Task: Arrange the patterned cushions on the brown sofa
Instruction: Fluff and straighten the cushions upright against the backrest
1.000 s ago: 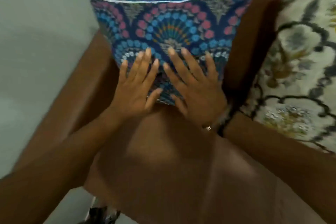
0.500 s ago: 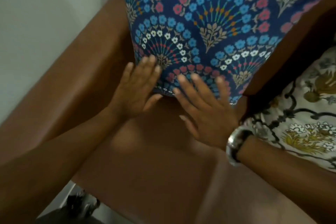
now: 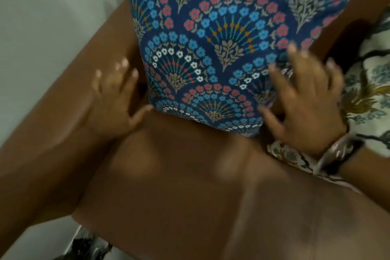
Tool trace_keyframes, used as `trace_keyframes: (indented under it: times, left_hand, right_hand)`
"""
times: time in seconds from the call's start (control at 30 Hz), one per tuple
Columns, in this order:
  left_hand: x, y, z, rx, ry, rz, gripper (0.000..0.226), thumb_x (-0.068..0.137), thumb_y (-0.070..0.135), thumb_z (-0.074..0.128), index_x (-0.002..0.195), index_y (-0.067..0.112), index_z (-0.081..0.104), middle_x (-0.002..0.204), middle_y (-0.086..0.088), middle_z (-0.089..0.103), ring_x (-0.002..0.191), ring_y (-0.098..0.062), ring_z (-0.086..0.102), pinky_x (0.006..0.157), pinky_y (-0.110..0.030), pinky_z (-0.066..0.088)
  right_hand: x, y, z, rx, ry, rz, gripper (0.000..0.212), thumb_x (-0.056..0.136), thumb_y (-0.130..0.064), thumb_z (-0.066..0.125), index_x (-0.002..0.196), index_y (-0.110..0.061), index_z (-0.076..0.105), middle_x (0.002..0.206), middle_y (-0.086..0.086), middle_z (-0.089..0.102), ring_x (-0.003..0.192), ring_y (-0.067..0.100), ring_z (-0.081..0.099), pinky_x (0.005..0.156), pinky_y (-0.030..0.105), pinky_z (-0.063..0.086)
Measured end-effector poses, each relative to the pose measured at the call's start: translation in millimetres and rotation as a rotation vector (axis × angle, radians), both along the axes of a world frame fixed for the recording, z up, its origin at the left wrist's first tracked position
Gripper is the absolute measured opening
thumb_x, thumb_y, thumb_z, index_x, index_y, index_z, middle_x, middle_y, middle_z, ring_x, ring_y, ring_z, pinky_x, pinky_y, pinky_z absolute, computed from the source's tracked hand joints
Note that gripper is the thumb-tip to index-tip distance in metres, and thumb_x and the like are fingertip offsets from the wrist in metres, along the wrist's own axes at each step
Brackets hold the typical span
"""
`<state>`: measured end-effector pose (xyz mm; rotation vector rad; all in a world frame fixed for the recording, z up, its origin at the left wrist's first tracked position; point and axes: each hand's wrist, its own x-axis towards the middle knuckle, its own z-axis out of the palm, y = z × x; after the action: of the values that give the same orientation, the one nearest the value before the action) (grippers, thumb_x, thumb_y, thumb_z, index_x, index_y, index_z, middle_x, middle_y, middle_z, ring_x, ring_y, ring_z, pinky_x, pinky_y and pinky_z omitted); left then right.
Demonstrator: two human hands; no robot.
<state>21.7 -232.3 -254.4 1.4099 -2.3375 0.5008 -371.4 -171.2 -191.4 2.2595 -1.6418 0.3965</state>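
Here navy floral-fan fabric cushion (image 3: 221,53) leaning upright against brown leather sofa (image 3: 190,186); left hand (image 3: 115,103) flanking its left edge, right hand (image 3: 304,99) overlapping its lower right corner, both splayed, gripping nothing.

A pale grey-white wall (image 3: 48,19) fills the frame from nine to eleven o'clock. Pale floor (image 3: 45,236) shows at seven o'clock, and on it, at the bottom edge, sits a dark, blurred object (image 3: 88,248) too smeared to identify. At four o'clock a wristband (image 3: 337,153), pinkish and black, is also blurred
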Motion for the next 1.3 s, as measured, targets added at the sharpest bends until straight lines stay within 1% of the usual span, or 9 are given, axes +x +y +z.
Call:
trace_keyframes:
  times: [0.2,0.4,0.57,0.67,0.73,0.93,1.07,1.2,1.3]
  left_hand:
    - [-47,-117,131,0.204,-0.126,-0.201,0.131,0.064,0.094,0.049,0.158,0.013,0.007,0.165,-0.014,0.015,0.154,-0.025,0.01,0.123,-0.045,-0.001]
    - [-83,-141,151,0.481,-0.315,-0.153,0.15,0.039,0.084,0.066,0.156,0.005,0.016,0.159,-0.019,0.027,0.147,-0.036,0.025,0.122,-0.053,0.017]
    - [-102,-148,151,0.519,-0.311,-0.205,0.155,0.038,0.091,0.066,0.156,0.01,0.008,0.161,-0.017,0.022,0.15,-0.031,0.018,0.122,-0.051,-0.001]
    - [-123,-144,150,0.537,-0.295,-0.262,0.151,0.041,0.087,0.072,0.157,0.014,0.008,0.161,-0.014,0.024,0.149,-0.03,0.021,0.122,-0.047,0.0]
    - [-136,-142,152,0.569,-0.275,-0.251,0.146,0.04,0.083,0.077,0.154,0.012,0.019,0.153,-0.014,0.038,0.14,-0.033,0.036,0.12,-0.047,0.017]
    - [-135,-136,152,0.591,-0.011,-0.225,0.068,0.064,0.042,0.089,0.116,0.011,0.059,0.115,-0.007,0.066,0.108,-0.028,0.062,0.087,-0.031,0.046]
    - [-88,-130,150,0.732,0.562,-0.217,0.049,0.07,0.017,0.089,0.109,0.019,0.059,0.094,0.027,0.064,0.087,0.02,0.063,0.069,0.004,0.042]
    - [-67,-127,131,0.848,0.766,-0.22,0.045,0.071,0.015,0.087,0.108,0.032,0.067,0.102,0.03,0.073,0.098,0.008,0.068,0.076,-0.006,0.053]
    - [-63,-132,114,0.882,0.742,-0.138,0.051,0.062,0.045,0.092,0.106,0.048,0.066,0.111,0.025,0.072,0.103,0.003,0.069,0.09,-0.026,0.057]
  right_hand:
    - [1,-110,83,0.276,0.074,-0.049,0.126,0.059,-0.078,0.07,0.155,-0.014,0.02,0.157,0.017,0.029,0.145,0.037,0.023,0.115,0.065,0.016]
    - [-4,-112,75,0.275,-0.05,-0.078,0.133,0.05,-0.087,0.066,0.154,-0.015,0.024,0.142,0.019,0.043,0.134,0.038,0.034,0.109,0.055,0.024]
    - [-3,-59,24,0.003,-0.8,-0.268,0.139,0.052,-0.076,0.078,0.156,-0.01,0.014,0.157,0.019,0.023,0.146,0.025,0.021,0.119,0.043,0.024]
    - [34,-21,-25,0.328,-1.457,-0.263,0.113,0.054,-0.04,0.095,0.145,-0.027,0.03,0.139,-0.004,0.056,0.123,0.008,0.056,0.1,0.043,0.052]
    - [42,-22,-52,0.501,-1.624,-0.298,0.104,0.054,-0.015,0.096,0.139,-0.02,0.037,0.125,-0.006,0.064,0.103,0.002,0.067,0.081,0.029,0.061]
    - [44,-41,-40,0.379,-1.548,-0.378,0.06,0.065,-0.013,0.091,0.118,-0.005,0.065,0.112,0.002,0.072,0.098,0.016,0.069,0.089,0.047,0.058]
    - [29,-55,22,0.217,-1.261,-0.241,0.061,0.058,-0.05,0.086,0.106,-0.02,0.063,0.106,-0.012,0.072,0.096,0.009,0.069,0.081,0.04,0.059]
    - [21,-88,62,0.339,-0.94,-0.189,0.06,0.061,-0.057,0.082,0.105,-0.025,0.056,0.107,-0.01,0.066,0.097,0.017,0.065,0.081,0.043,0.057]
    - [22,-94,52,0.402,-0.883,-0.159,0.058,0.073,-0.043,0.084,0.115,-0.014,0.057,0.118,0.004,0.068,0.104,0.027,0.064,0.086,0.05,0.055]
